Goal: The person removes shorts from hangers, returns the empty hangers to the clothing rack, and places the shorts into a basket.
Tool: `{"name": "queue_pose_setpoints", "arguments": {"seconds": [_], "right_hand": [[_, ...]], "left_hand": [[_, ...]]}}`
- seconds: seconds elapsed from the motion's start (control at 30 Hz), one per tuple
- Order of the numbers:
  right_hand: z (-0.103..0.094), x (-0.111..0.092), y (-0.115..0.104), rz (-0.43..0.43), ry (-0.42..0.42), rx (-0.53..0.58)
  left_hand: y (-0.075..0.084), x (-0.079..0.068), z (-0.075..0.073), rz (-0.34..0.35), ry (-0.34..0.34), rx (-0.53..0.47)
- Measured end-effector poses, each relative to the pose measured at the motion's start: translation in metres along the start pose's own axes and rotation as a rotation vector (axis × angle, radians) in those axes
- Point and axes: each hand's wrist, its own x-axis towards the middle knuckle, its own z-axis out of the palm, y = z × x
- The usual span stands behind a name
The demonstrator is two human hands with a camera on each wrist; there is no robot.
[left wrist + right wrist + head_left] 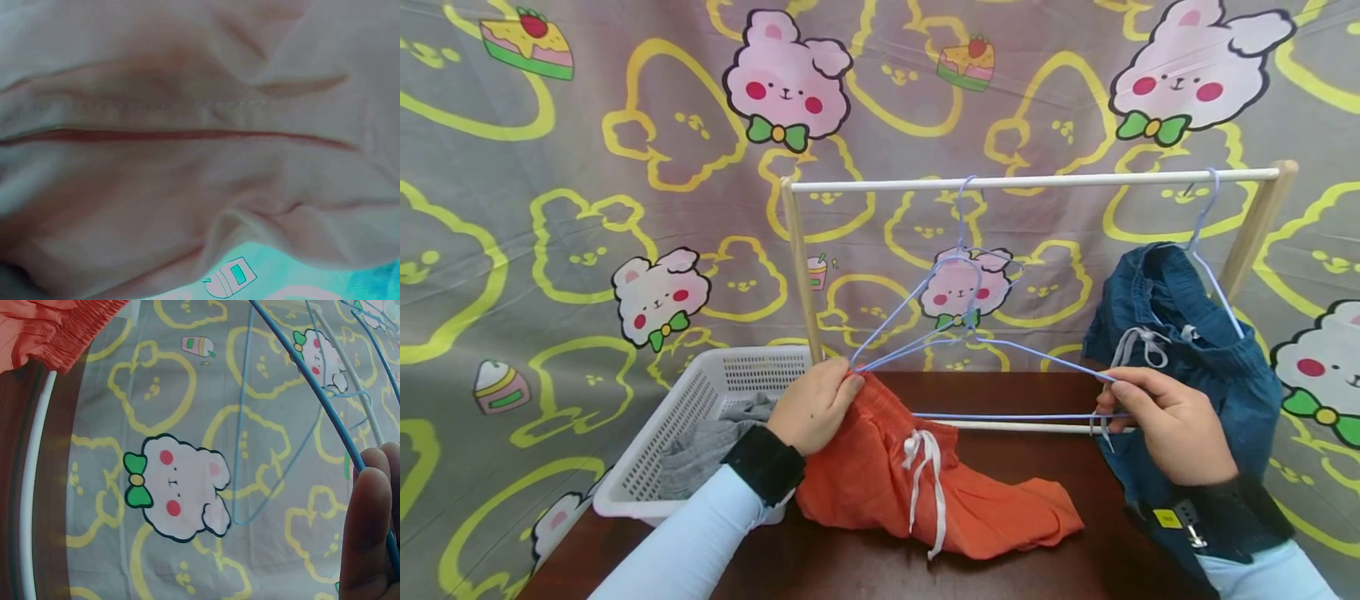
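Note:
Orange shorts (880,467) with a white drawstring hang from my left hand (820,404), which pinches their waistband at one side. One end of a blue wire hanger (1015,416) runs into the waistband at that hand. My right hand (1180,425) pinches the hanger's other corner between thumb and fingers, and its bar stretches above the table. In the left wrist view, close, blurred fabric (187,175) covers most of the picture. The right wrist view shows the thumb (369,512) against the hanger wire and the shorts' gathered waistband (69,340).
Behind my hands stands a rack with a white rail (1037,179) and wooden posts. Another blue hanger (961,208) hangs mid-rail, and blue shorts (1247,392) hang at the right. A white basket (625,467) with grey cloth (707,450) sits left on the dark table (1000,575).

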Motion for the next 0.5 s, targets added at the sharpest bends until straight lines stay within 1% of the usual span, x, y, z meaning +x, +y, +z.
{"name": "queue_pose_setpoints", "arguments": {"seconds": [0.13,0.3,0.5], "right_hand": [[-0.007,0.0,-0.002,-0.011,0.032,-0.051],[-0.016,0.001,-0.005,-0.001,0.073,-0.119],[-0.024,0.001,-0.005,0.023,0.107,-0.154]], "left_hand": [[-0.001,-0.001,0.0,-0.056,-0.021,0.008],[-0.001,-0.002,0.002,-0.13,-0.038,0.037],[-0.003,-0.004,0.004,-0.182,-0.054,0.088]]}}
